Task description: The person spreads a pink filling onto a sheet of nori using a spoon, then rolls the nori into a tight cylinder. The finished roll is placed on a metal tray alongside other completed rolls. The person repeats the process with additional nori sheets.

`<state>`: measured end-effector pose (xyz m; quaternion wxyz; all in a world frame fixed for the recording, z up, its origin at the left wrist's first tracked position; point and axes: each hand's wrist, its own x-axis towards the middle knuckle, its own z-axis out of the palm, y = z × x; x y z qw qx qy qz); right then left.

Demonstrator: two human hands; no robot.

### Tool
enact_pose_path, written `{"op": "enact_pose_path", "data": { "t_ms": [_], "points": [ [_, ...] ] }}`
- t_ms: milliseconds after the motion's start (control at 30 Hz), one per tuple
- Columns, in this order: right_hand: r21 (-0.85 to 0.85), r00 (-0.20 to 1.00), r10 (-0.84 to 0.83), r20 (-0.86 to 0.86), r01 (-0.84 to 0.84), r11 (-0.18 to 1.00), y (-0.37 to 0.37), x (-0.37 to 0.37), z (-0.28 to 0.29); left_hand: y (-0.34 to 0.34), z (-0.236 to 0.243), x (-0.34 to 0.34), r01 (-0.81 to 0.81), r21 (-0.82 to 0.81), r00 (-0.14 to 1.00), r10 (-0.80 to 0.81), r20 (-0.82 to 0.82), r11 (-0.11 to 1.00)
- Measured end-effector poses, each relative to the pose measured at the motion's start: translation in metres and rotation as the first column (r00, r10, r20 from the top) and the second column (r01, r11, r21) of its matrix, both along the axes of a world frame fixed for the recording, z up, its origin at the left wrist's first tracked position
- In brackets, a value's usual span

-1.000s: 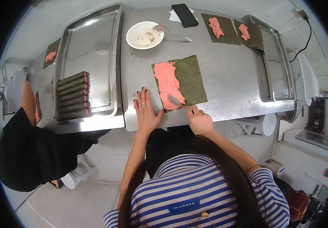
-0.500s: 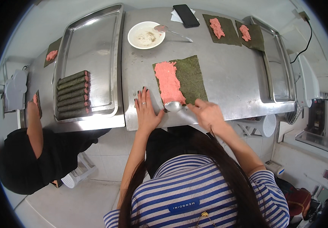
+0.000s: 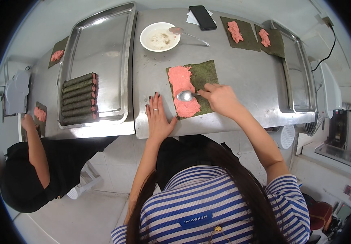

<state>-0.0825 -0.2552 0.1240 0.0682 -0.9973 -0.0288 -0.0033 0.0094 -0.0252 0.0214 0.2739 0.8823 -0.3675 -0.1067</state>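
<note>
My right hand (image 3: 221, 97) grips a metal spoon (image 3: 185, 96) by its handle. The spoon's bowl rests on a band of pink paste (image 3: 180, 79) that covers the left half of a dark green seaweed sheet (image 3: 204, 74). Fingers spread, my left hand (image 3: 158, 118) lies on the steel table beside the sheet's lower left corner, holding nothing. Beyond the sheet stands a white bowl (image 3: 159, 37) of cloudy liquid, with a second spoon (image 3: 191, 36) leaning over its rim.
On the left, a steel tray (image 3: 102, 61) bears several seaweed rolls (image 3: 78, 97). A black phone (image 3: 202, 17) lies at the far edge. Two seaweed sheets (image 3: 246, 34) with pink paste lie near another tray (image 3: 301, 73). At far left, a co-worker's hand (image 3: 28, 122) is beside another sheet.
My right hand and the spoon have moved away from the near edge, up to the middle of the paste. My left hand has stayed nearly in place. The co-worker's hand has shifted off the pasted sheet.
</note>
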Motion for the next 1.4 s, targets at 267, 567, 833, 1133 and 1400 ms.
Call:
{"op": "enact_pose_path", "data": {
  "t_ms": [267,567,833,1133,1400],
  "points": [
    [0.020,0.994,-0.067,-0.081,0.069,0.997,0.028,-0.023,-0.013,-0.001,0.003,0.001,0.019,-0.002,1.000,-0.019,-0.012,1.000],
    [-0.007,0.978,-0.036,-0.204,0.035,0.999,0.027,-0.021,0.019,0.000,0.002,0.002,0.027,0.005,1.000,-0.027,-0.014,1.000],
    [0.054,0.992,-0.058,-0.109,0.065,0.996,0.037,-0.024,-0.001,0.003,-0.005,0.004,0.034,-0.024,0.999,-0.034,-0.008,0.999],
    [-0.018,0.992,-0.025,-0.124,0.023,1.000,0.037,-0.022,0.024,0.000,0.000,0.001,0.019,0.015,1.000,-0.019,-0.009,1.000],
    [-0.043,0.994,-0.005,-0.110,0.001,0.999,0.039,-0.024,-0.001,-0.001,0.000,0.002,0.028,0.020,1.000,-0.028,-0.009,0.999]
  ]
}}
